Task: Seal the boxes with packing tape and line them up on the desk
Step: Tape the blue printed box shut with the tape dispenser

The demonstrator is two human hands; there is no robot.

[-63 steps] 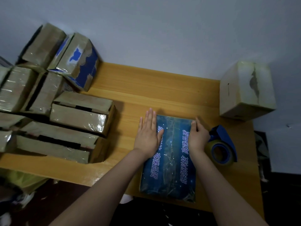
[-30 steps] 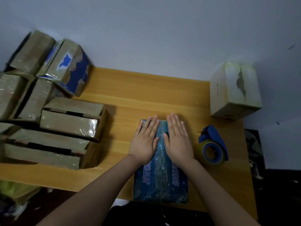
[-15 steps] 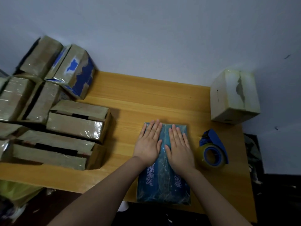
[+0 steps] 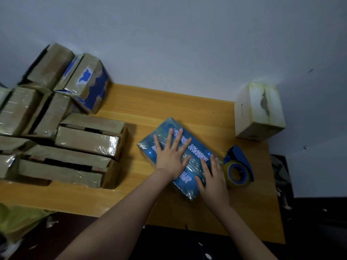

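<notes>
Blue box point(image 4: 199, 147) lies skewed on the counter point(image 4: 169, 102), its right edge just beside the tape dispenser point(image 4: 237, 169). Left hand point(image 4: 170, 156) is flat on top with fingers spread; right hand point(image 4: 212, 177) is flat on the near right end. Neither grips. Judged step: pressing tape down. The next move probably calls for squaring the box, then sliding it left toward the taped boxes point(image 4: 86, 139).

Blue box point(image 4: 195, 152) – taped, askew on desk point(image 4: 169, 109) – beside dispenser point(image 4: 238, 166).
</notes>
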